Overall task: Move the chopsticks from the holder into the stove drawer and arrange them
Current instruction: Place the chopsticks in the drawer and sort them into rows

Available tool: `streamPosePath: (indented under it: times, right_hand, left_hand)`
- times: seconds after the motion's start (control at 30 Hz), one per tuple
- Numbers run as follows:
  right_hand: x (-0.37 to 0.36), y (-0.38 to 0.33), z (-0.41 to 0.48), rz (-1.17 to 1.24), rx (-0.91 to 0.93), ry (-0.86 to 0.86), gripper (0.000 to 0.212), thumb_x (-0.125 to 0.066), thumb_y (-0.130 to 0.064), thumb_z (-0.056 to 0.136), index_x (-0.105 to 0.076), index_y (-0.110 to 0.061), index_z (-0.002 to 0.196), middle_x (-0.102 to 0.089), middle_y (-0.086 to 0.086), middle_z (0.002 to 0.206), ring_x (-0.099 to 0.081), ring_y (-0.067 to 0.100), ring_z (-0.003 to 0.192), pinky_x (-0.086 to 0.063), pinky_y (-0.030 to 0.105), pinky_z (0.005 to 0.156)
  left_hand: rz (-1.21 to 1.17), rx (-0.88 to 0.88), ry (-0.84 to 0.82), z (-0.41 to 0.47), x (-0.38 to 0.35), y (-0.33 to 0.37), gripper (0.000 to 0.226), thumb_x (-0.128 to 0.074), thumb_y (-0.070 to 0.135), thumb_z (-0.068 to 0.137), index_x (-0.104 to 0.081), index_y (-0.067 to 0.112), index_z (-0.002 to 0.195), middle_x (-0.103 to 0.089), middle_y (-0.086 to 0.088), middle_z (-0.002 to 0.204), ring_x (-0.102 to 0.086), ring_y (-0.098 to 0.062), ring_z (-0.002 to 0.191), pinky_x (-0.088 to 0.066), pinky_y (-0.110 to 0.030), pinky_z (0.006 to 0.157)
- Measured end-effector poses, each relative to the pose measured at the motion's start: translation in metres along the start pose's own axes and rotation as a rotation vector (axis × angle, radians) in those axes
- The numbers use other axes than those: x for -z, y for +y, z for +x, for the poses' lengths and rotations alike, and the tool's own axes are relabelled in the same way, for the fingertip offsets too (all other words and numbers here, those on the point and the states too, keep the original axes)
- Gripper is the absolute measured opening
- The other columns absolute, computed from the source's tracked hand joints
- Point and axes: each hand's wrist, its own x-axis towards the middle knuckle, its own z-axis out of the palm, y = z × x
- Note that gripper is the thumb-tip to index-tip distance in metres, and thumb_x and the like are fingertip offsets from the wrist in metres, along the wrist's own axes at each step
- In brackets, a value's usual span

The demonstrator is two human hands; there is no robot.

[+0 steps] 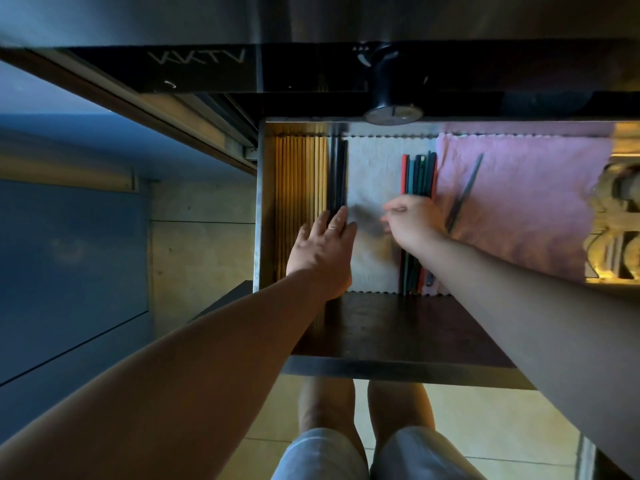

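Note:
The stove drawer (391, 370) is pulled out below me. Along its left side lies a row of several wooden chopsticks (299, 174), with a few black chopsticks (337, 174) beside them. My left hand (325, 242) rests flat with straight fingers on the near ends of the black ones. A bundle of coloured chopsticks (419, 173), red, teal and dark, lies on a white cloth (374, 168). My right hand (412, 220) sits over this bundle with curled fingers; what it pinches is blurred. A single dark chopstick (465, 192) lies slanted on a pink cloth (519, 188).
A black stove knob (393, 98) juts out over the drawer's far edge. The dark stove front (207, 67) runs across the top. A shiny patterned object (616, 216) sits at the drawer's right. My knees and the tiled floor show below the drawer front.

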Motion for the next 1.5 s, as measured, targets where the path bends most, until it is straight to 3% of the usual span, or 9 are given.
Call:
streamPosePath:
  times: [0.17,0.37,0.47,0.63,0.73,0.9,1.1,1.33,1.5]
  right_hand:
    - [0.026,0.040,0.014,0.036,-0.004,0.032,0.023,-0.052,-0.014,0.079,-0.064,-0.033,0.072,-0.073,0.002,0.098,-0.070,0.024,0.093,-0.056,0.043,0.088]
    - [0.057,0.061,0.012,-0.069,0.004,-0.004,0.023,-0.053,-0.003,0.085,-0.065,-0.020,0.092,-0.065,0.005,0.093,-0.064,0.027,0.097,-0.050,0.034,0.090]
    - [0.069,0.075,0.012,-0.108,0.019,-0.023,0.031,-0.052,-0.001,0.085,-0.067,-0.008,0.111,-0.067,0.016,0.103,-0.062,0.030,0.101,-0.046,0.029,0.085]
    - [0.083,0.094,0.018,-0.195,0.051,-0.004,0.024,-0.055,-0.014,0.082,-0.067,-0.018,0.102,-0.069,0.011,0.101,-0.064,0.032,0.096,-0.054,0.043,0.086]
    - [0.091,0.091,0.017,-0.225,0.072,0.025,0.014,-0.055,-0.012,0.084,-0.057,-0.026,0.087,-0.064,0.006,0.091,-0.063,0.029,0.088,-0.055,0.038,0.078]
    - [0.091,0.097,0.020,-0.320,0.158,0.050,0.015,-0.055,-0.012,0.086,-0.063,-0.017,0.097,-0.055,0.000,0.092,-0.052,0.018,0.082,-0.037,0.021,0.061]
    - [0.076,0.091,0.016,-0.188,0.160,-0.033,0.014,-0.055,-0.013,0.086,-0.062,-0.020,0.097,-0.064,0.002,0.092,-0.062,0.022,0.086,-0.053,0.031,0.074]
    - [0.074,0.081,0.007,-0.172,0.178,-0.050,0.013,-0.053,-0.011,0.088,-0.063,-0.020,0.091,-0.057,-0.007,0.072,-0.052,0.004,0.062,-0.032,0.019,0.050]
    - [0.063,0.075,0.008,-0.122,0.210,-0.049,0.023,-0.051,-0.007,0.087,-0.071,-0.015,0.094,-0.065,-0.001,0.077,-0.058,0.014,0.066,-0.038,0.019,0.053]
  left_hand:
    - [-0.170,0.035,0.028,0.010,0.002,0.038,0.054,-0.049,0.016,0.091,-0.039,0.023,0.144,-0.033,-0.001,0.153,-0.027,-0.026,0.141,-0.032,-0.044,0.110]
    - [-0.526,0.184,-0.011,0.032,0.003,0.083,0.033,-0.051,0.022,0.092,-0.058,0.011,0.122,-0.061,-0.011,0.116,-0.059,-0.032,0.106,-0.051,-0.040,0.086]
    - [-0.614,0.267,0.017,0.043,-0.004,0.100,0.036,-0.060,0.023,0.088,-0.058,0.014,0.122,-0.064,-0.010,0.114,-0.061,-0.030,0.103,-0.052,-0.036,0.084]
    - [-0.594,0.413,0.069,0.055,-0.010,0.109,0.030,-0.062,0.026,0.090,-0.056,0.012,0.116,-0.064,-0.009,0.106,-0.063,-0.029,0.096,-0.054,-0.040,0.080]
    - [-0.505,0.426,0.085,0.060,-0.007,0.112,0.029,-0.063,0.028,0.092,-0.058,0.008,0.112,-0.063,-0.009,0.101,-0.063,-0.030,0.092,-0.049,-0.037,0.071]
    - [-0.406,0.436,0.081,0.065,-0.003,0.115,0.023,-0.064,0.028,0.092,-0.064,0.007,0.101,-0.061,-0.008,0.086,-0.059,-0.028,0.077,-0.048,-0.034,0.065]
    - [-0.318,0.402,0.137,0.062,-0.004,0.117,0.018,-0.059,0.026,0.093,-0.063,0.010,0.100,-0.055,-0.005,0.084,-0.058,-0.028,0.076,-0.049,-0.035,0.065]
    - [-0.568,0.562,0.062,0.072,0.002,0.115,0.015,-0.062,0.024,0.085,-0.062,0.009,0.089,-0.051,-0.002,0.066,-0.056,-0.026,0.068,-0.043,-0.031,0.058]
    - [-0.764,0.596,0.117,0.067,-0.002,0.106,0.026,-0.052,0.026,0.087,-0.060,0.008,0.104,-0.061,-0.008,0.088,-0.061,-0.028,0.080,-0.048,-0.031,0.064]
